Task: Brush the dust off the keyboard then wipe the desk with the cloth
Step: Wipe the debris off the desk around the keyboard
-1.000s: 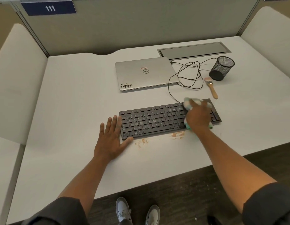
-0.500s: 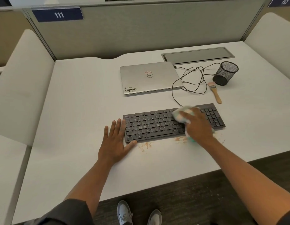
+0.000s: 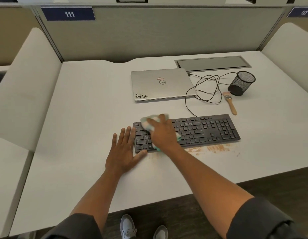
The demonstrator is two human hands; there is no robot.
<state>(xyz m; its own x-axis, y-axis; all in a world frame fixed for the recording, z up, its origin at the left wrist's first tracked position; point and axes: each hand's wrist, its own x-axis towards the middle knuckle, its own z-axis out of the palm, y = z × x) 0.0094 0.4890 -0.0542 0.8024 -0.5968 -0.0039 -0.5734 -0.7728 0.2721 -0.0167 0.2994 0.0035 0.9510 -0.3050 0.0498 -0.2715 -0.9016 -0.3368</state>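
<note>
A black keyboard (image 3: 201, 130) lies across the white desk (image 3: 80, 118). My right hand (image 3: 162, 133) presses a crumpled white and teal cloth (image 3: 146, 123) onto the keyboard's left part, fingers spread over it. My left hand (image 3: 124, 150) lies flat on the desk with its fingers against the keyboard's left end. Brown dust smears (image 3: 215, 148) mark the desk along the keyboard's front edge. A small wooden-handled brush (image 3: 230, 102) lies behind the keyboard's right end, untouched.
A shut silver laptop (image 3: 160, 85) sits behind the keyboard, with a looped black cable (image 3: 206, 90) to its right. A black mesh pen cup (image 3: 242, 82) stands by the brush. A grey cable hatch (image 3: 212, 62) is at the back. Padded dividers flank the desk.
My right hand has swept the cloth leftward along the keyboard, from its right part to its left end. My left hand has stayed by the keyboard's left end.
</note>
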